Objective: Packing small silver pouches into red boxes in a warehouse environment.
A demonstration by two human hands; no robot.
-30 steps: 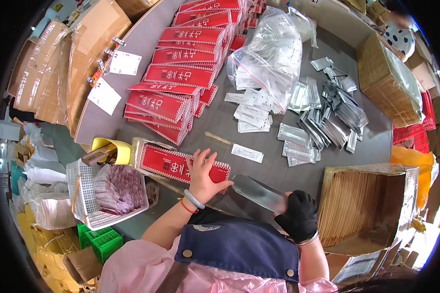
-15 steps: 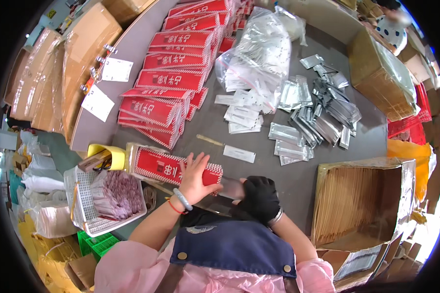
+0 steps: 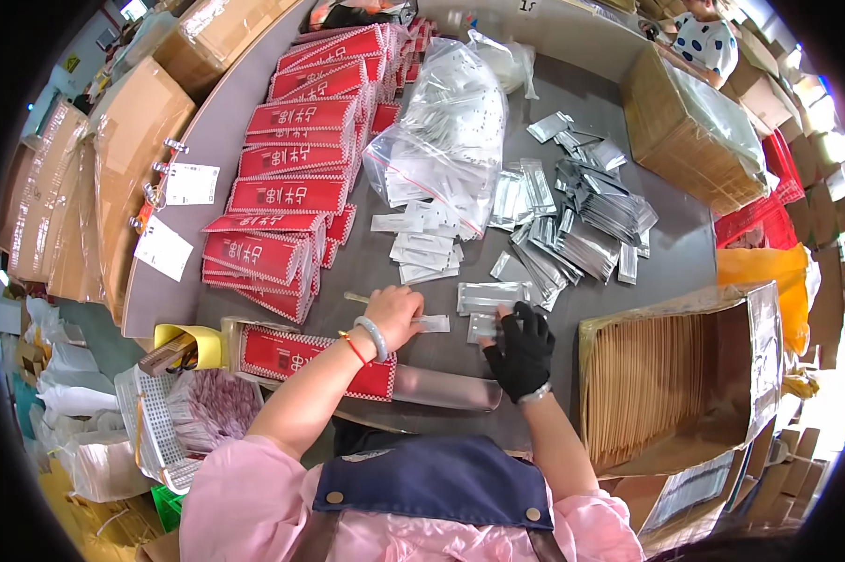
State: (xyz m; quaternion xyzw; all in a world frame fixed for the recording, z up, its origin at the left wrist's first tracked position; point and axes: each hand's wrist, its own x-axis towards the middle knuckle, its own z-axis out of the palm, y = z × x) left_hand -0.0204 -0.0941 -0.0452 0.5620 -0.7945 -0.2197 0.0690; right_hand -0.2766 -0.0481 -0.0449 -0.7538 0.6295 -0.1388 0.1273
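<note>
My bare left hand (image 3: 392, 317), with a grey bangle and a red cord at the wrist, has its fingers closed on a small white packet (image 3: 433, 324). In a black fingerless glove, my right hand (image 3: 519, 356) pinches a flat silver packet (image 3: 480, 327) at the near edge of the silver ones. Below both hands lies a red printed sleeve (image 3: 277, 352) with a white checked border. A clear plastic piece (image 3: 446, 386) extends from its right end. My left forearm hides part of the sleeve.
Red printed sleeves (image 3: 291, 195) are stacked at left, beside a clear bag of white packets (image 3: 455, 103). Silver packets (image 3: 605, 211) lie heaped right of it. A carton of thin brown sticks (image 3: 643, 389) stands at right. A white basket (image 3: 151, 412) sits left; a person (image 3: 705, 47) is beyond.
Both hands have moved away from the red sleeve: the left onto the white packet, the right up to the silver packets. The clear plastic now sticks out farther right. The view has shifted.
</note>
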